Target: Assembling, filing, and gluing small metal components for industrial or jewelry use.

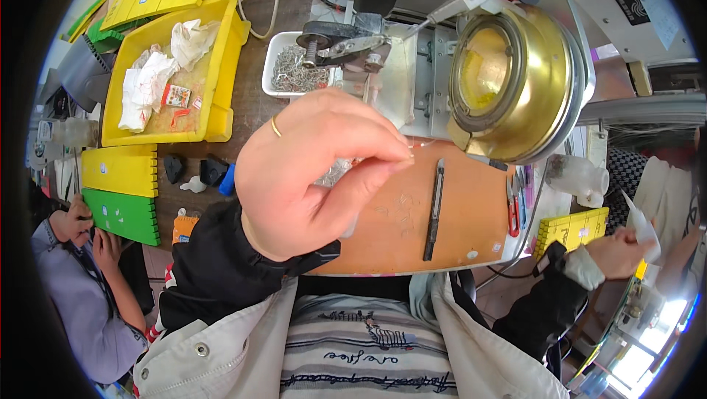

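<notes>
My left hand (317, 170), with a ring on one finger, is raised over the front of the workbench. Its thumb and forefinger are pinched together at a tiny, thin piece too small to name. Far out to the right, my right hand (615, 253) has its fingers closed on a thin white sheet (644, 228). Under and beside the left hand lies an orange-brown work mat (471, 215). A slim black pen-like tool (434, 211) rests on it. Behind the left hand stands a white tray (269, 67) of small metal wire pieces.
A tilted brass-coloured drum (549, 82) and machine arm (346, 47) stand at the back. A yellow bin (227, 78) holds white cloths. Notched yellow boards (121, 170) and a green board (125, 215) lie left. A red-handled tool (512, 211) is right. Another person's hands (77, 222) work at left.
</notes>
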### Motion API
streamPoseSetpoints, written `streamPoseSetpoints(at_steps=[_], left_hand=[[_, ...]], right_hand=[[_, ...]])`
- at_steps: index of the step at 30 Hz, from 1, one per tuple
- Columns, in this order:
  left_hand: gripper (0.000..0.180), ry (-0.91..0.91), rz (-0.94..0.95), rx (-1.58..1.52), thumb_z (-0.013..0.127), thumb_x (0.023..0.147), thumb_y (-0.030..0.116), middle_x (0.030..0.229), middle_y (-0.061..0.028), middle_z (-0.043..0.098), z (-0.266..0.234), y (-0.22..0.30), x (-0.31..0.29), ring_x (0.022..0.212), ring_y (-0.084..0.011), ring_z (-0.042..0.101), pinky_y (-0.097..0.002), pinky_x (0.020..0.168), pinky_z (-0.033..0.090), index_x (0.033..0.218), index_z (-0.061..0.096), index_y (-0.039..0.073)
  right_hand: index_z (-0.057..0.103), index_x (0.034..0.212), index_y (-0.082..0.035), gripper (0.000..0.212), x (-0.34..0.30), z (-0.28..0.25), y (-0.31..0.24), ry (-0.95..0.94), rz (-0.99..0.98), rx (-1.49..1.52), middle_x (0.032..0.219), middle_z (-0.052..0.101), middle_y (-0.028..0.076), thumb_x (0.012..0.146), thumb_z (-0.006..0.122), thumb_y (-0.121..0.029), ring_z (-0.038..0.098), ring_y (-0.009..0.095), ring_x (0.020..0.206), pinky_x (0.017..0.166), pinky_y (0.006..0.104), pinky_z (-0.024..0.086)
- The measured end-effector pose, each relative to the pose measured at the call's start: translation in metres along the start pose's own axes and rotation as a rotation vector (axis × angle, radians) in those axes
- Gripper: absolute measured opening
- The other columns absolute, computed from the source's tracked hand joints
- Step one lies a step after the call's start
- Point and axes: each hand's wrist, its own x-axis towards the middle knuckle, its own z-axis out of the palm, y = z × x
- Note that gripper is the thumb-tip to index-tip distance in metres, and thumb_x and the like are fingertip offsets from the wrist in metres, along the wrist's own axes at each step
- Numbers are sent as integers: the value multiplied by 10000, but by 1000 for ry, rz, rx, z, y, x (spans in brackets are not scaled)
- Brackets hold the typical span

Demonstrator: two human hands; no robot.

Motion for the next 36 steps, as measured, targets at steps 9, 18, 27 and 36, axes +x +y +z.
streamPoseSetpoints(at_steps=[9, 18, 27, 36], left_hand=[[222, -10, 35, 78, 658, 771, -122, 877, -114, 651, -5, 0, -5, 772, -253, 637, -342, 706, 500, 927, 615, 30], [279, -79, 24, 120, 712, 704, -106, 932, -81, 657, -8, 2, -5, 764, -250, 636, -336, 679, 511, 917, 659, 66], [285, 11, 170, 147, 770, 678, -63, 920, -115, 661, -1, -8, -12, 733, -239, 622, -323, 624, 528, 917, 655, 40], [304, 7, 154, 161, 783, 654, -77, 913, -120, 662, 0, -7, -12, 732, -239, 628, -315, 619, 530, 901, 647, 36]], right_hand=[[477, 1026, -35, 438, -114, 15, -82, -848, 154, 1093, 624, 439, 14, 942, 568, -456, 404, 123, 513, 538, 299, 363], [455, 955, -84, 398, -189, 53, -106, -778, 123, 1121, 564, 391, -5, 941, 501, -480, 398, 131, 542, 721, 371, 447], [488, 1008, -64, 441, -190, 58, -86, -806, 5, 1203, 625, 417, 6, 927, 494, -498, 429, 136, 582, 835, 411, 483], [509, 1015, -67, 451, -190, 52, -93, -872, 41, 1145, 663, 438, 15, 910, 502, -505, 426, 144, 605, 815, 399, 471]])
